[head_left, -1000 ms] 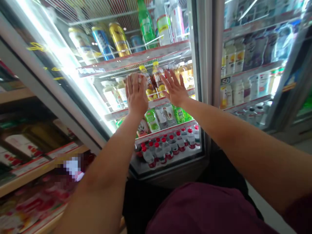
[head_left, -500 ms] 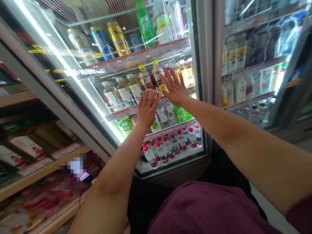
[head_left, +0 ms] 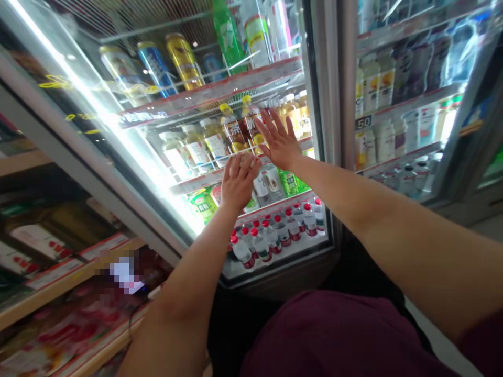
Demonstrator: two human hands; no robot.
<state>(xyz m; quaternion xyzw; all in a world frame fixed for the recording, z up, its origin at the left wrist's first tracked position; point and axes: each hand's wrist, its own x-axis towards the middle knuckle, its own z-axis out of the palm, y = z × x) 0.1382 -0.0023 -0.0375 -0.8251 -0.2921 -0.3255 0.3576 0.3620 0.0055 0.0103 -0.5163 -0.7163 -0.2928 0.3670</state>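
Observation:
Both my hands are raised in front of a lit drinks fridge [head_left: 332, 157]. My right hand [head_left: 281, 141] has its fingers spread and holds nothing. It is nearest to the yellow-capped bottles of brown tea [head_left: 233, 128] on the middle shelf. Lower and to the left, my left hand [head_left: 238, 186] has its fingers loosely bent and a little apart, with nothing clear in it. A pale blur by its fingertips cannot be made out. Behind it are green drink packs [head_left: 202, 204]. I cannot tell whether either hand touches the glass.
Red-capped water bottles [head_left: 259, 243] line the fridge floor. Cans [head_left: 184, 60] and a green bottle [head_left: 228, 36] stand on the upper shelf. A second fridge [head_left: 416, 99] is at the right. Wooden shelves [head_left: 58, 277] with packed goods run along the left.
The view has shifted slightly, and the upper fridge items sit a little further left. My left fingers appear slightly more bent. My right hand stays spread in nearly the same place.

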